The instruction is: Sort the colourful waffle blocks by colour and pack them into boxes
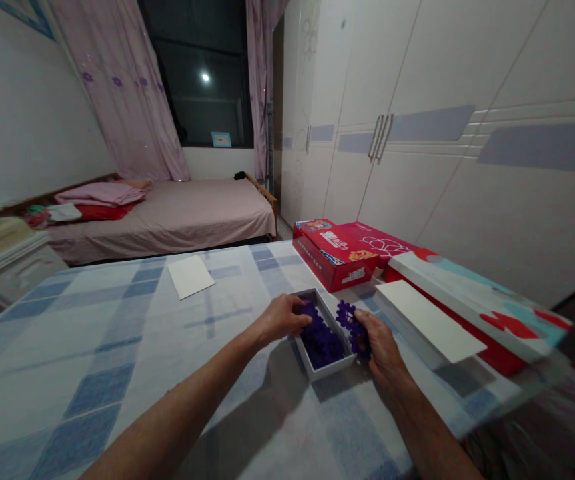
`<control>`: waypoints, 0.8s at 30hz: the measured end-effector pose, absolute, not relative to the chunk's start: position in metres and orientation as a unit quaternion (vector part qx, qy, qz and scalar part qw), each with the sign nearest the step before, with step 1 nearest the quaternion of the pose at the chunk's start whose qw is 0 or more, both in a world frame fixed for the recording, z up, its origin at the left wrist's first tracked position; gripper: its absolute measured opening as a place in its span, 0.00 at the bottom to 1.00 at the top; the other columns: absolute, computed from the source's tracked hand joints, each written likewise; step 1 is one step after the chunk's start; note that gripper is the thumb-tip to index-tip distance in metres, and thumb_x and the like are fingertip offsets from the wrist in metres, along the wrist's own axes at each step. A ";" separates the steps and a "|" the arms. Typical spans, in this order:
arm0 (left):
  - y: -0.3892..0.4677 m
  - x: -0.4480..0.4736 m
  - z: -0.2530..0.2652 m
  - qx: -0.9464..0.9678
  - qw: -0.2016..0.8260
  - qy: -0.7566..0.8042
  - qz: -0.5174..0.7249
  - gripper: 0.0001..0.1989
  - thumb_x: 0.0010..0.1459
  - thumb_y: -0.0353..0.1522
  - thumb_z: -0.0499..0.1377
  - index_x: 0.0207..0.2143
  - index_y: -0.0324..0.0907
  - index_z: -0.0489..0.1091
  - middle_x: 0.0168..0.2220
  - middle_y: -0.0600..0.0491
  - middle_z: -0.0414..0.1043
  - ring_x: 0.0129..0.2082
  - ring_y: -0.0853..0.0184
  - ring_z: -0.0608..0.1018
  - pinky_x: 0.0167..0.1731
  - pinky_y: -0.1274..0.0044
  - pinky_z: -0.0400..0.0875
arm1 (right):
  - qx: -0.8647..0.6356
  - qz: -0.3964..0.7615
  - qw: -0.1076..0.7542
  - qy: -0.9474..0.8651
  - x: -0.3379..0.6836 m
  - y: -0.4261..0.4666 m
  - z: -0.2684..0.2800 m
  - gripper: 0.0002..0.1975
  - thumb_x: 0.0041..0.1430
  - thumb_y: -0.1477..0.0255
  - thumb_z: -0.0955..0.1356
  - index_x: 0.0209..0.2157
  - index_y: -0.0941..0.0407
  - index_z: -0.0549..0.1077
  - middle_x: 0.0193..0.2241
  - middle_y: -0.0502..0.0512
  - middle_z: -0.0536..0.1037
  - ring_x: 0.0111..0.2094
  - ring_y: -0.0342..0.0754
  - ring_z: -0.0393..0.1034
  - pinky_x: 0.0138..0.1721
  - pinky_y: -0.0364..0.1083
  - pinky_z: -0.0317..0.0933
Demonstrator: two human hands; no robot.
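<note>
A small white open box [314, 381] stands on the table, holding several purple gear-shaped plastic pieces [323, 343]. My left hand [283, 317] reaches over the box's left wall, with thumb and fingers pinched on a purple piece inside. The fingertips partly cover that piece. Just past the box's right side, my right hand [380, 343] is closed around a joined cluster of purple gear-shaped pieces [346, 313]. The cluster's lower part is partly hidden by the fingers.
A red printed box [330, 257] and a larger red, white and teal box [482, 300] stand at the right. A white lid-like rectangle [430, 320] sits beside them; a white card [191, 277] lies far left on the checked tablecloth [167, 373]. A bed [202, 210] is beyond.
</note>
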State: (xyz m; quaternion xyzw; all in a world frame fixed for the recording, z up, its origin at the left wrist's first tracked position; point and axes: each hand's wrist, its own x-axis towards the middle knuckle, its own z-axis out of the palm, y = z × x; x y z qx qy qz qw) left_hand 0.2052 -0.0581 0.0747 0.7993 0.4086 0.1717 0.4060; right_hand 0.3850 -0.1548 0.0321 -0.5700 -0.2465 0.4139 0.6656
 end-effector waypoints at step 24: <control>-0.090 0.154 0.056 0.880 0.122 0.315 0.334 0.11 0.57 0.29 0.54 0.41 0.43 0.72 0.45 0.48 0.72 0.45 0.63 0.73 0.45 0.69 0.70 | -0.674 0.232 0.345 -0.611 0.360 -0.121 0.074 0.15 0.53 0.62 0.65 0.36 0.57 0.75 0.32 0.55 0.78 0.35 0.49 0.71 0.38 0.45 0.61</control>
